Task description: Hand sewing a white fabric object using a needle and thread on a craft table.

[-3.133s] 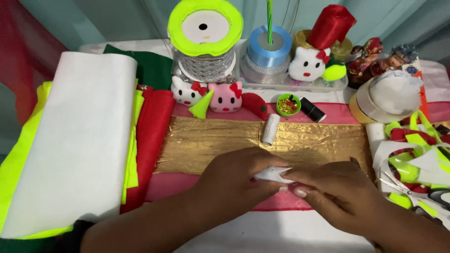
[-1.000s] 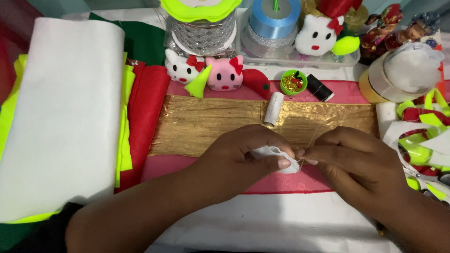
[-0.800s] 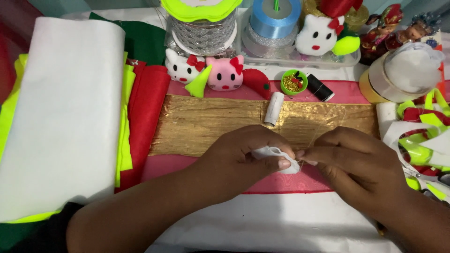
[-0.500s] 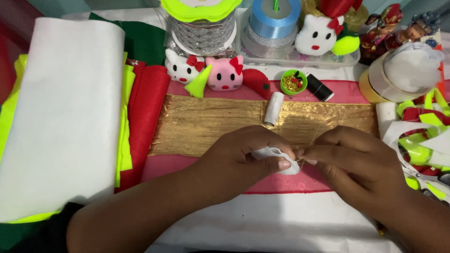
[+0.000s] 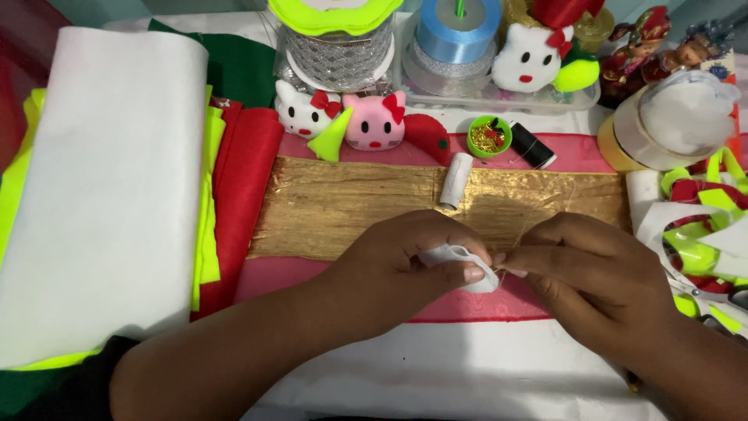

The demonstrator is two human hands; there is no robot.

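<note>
The small white felt piece [image 5: 460,265] is mostly hidden by the left hand [image 5: 397,261] — shape unclear.

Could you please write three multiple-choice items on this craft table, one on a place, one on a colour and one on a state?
1. Where does the white thread spool lie?
A. on the gold fabric
B. inside the green pin cup
C. on the white felt roll

2. What colour is the ribbon roll at the top?
A. red
B. light blue
C. black

3. What are the two hands doing?
A. resting flat and apart
B. both pinching a small white fabric piece
C. lifting the scissors

Answers:
1 A, the spool rests on the gold fabric.
2 B, its wound band is light blue.
3 B, the left hand and right hand meet at the white piece.
</note>
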